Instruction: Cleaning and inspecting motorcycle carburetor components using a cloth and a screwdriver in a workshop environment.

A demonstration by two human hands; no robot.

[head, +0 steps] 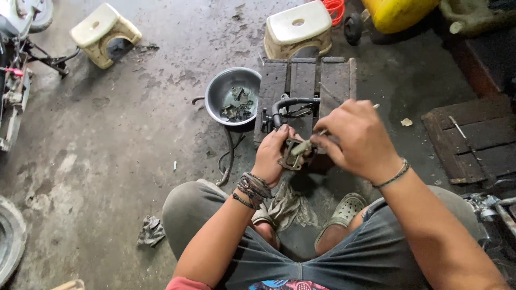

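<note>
Seated person, viewed from above. Both forearms reach forward from the knees and meet just in front of the wooden pallet (304, 80), the landmark here. Right hand (357, 138), wrist bent inward, fingers closed in a pinch around a thin pale tool (322, 131) whose long axis runs up and to the right. Left hand (274, 156), curled shut, grips a small metal engine part (293, 156) at the pallet's near edge; a black hose (290, 103) arches over the pallet. A steel bowl (232, 96) of small parts sits left of the pallet.
</note>
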